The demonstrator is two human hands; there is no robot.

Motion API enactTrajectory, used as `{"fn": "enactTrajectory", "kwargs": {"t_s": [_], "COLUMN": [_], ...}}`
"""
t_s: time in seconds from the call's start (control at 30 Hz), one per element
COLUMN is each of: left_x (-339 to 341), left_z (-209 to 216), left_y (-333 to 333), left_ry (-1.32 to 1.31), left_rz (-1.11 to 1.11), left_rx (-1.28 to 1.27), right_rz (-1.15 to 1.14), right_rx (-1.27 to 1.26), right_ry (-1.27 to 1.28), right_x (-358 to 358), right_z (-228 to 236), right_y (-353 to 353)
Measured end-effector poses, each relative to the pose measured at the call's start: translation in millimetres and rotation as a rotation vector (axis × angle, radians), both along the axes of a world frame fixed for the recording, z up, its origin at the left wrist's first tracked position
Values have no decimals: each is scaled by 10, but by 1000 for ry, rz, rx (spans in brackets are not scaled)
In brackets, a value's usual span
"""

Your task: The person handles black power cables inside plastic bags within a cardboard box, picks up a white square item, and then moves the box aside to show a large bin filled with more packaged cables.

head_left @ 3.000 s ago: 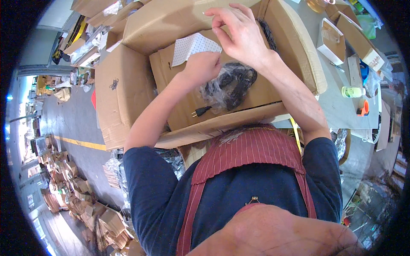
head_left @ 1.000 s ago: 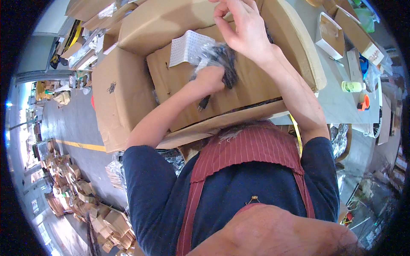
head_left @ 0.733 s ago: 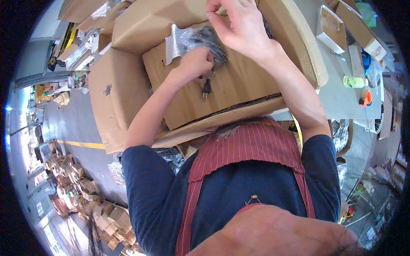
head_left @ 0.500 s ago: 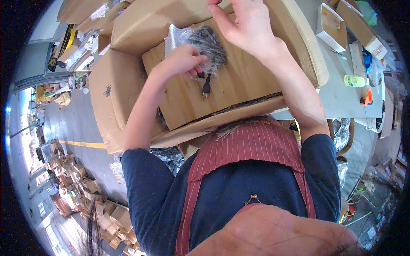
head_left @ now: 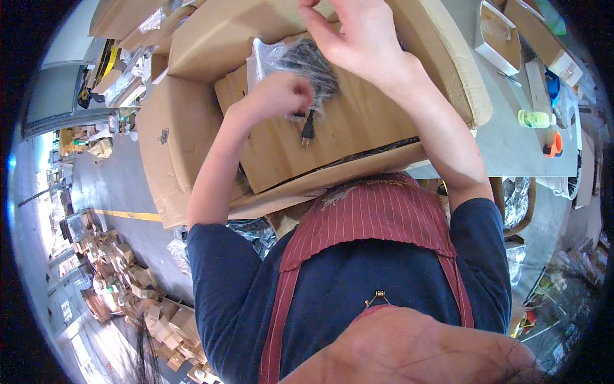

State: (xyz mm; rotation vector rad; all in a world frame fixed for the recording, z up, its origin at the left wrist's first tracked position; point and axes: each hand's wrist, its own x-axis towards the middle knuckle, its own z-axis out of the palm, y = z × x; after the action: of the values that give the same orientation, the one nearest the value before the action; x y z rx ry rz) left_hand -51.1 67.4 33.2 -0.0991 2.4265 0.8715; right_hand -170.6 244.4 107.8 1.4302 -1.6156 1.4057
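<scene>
A clear plastic bag of coiled black cable lies on a brown cardboard sheet inside a large open carton. From the bag's near end sticks a black two-pin plug. My left hand is over the bag's left side, fingers curled together; whatever they pinch is hidden. Above and right of the bag is my right hand, its thumb and finger bent toward each other at the top edge of the picture. Their tips are partly cut off, and I cannot make out anything held there.
On the grey table to the right are a small white open box, a pale green bottle and an orange tape roll. Many cardboard pieces are heaped on the floor at the lower left.
My right hand has shifted slightly left and lower. My left hand has turned a little, its fingers more tucked in. The bag and plug lie nearly as before.
</scene>
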Motion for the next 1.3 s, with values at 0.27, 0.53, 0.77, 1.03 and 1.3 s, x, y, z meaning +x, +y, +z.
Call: {"fn": "enactTrajectory", "kwargs": {"t_s": [0.27,0.53,0.77,1.03,1.3], "left_x": [111,223,163,15,138], "left_z": [-332,-324,-633,-306,252], "left_y": [196,215,106,147,184], "left_ry": [499,482,513,937,1023], "left_rz": [-406,-480,-474,-413,60], "left_rx": [-405,-594,-541,-442,-257], "right_rz": [44,27,30,-26,106], "right_rx": [24,3,122,73,-66], "right_ry": [15,35,-7,-293,-476], "right_x": [83,31,53,-11,-105], "right_z": [-62,-52,-78,47,45], "right_y": [-65,-37,-56,36,59]}}
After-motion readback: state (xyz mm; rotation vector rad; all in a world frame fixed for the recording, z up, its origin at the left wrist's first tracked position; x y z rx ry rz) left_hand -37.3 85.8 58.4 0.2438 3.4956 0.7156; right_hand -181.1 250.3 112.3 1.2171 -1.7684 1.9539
